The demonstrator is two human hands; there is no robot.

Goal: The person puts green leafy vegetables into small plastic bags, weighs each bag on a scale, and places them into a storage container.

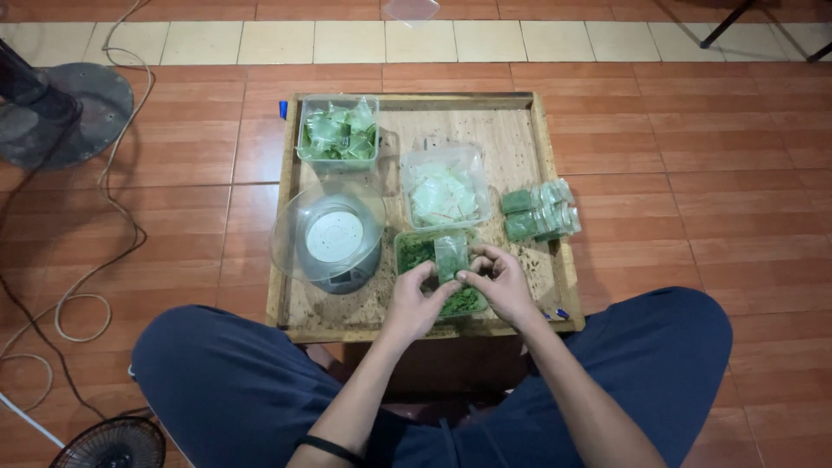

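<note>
- One low wooden tray [544,165] sits on the red tiled floor, right in front of the cross-legged person.
- Three clear plastic tubs on it: the far one [338,131] is stuffed with filled little green bags, the middle one [445,185] holds pale empty bags, and the near one [438,270] carries loose chopped green leaf.
- One grey kitchen scale [335,245] with a clear bowl on top stands at the tray's left, just beside the near tub.
- One stack of bundled green packets [539,210] lies at the tray's right side; how many packets, I cannot tell.
- One small clear plastic bag [451,256] is up over the near tub, between both hands.
- Left hand [414,299]: fingers curled in, thumb and forefinger pinching the bag's lower left edge.
- Right hand [503,282]: fingers bent, fingertips nipping the bag's right edge, thumb tucked close.
- Two fans on the floor at left: one round base [82,113] far, one grille [113,444] near.
</note>
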